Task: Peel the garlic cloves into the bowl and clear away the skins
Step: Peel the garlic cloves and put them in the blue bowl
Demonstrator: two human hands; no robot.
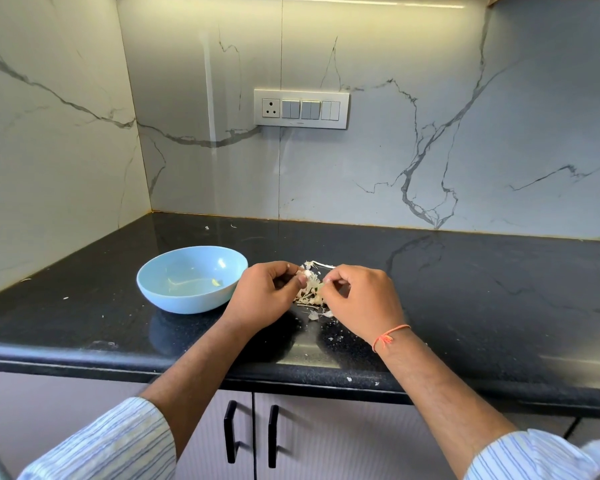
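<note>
- Pale-blue bowl (192,279) on black table (465,289), left of both hands; inside, apparently a peeled clove or two.
- Left hand (264,296) pinches a garlic clove (303,273); right hand (361,299) pinches its skin.
- Papery skins (309,296) piled between the hands.
- Step looks like mid-peel. Next: strip skin, drop clove in bowl.

One head-worn wide-angle view looks forward and down, seemingly close, over the countertop (465,289) toward the backsplash (395,161).

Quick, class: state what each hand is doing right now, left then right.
Left hand: closed, pinching a garlic clove at its fingertips.
Right hand: closed, fingertips pinching garlic skins; exactly what it grips cannot be told.
</note>
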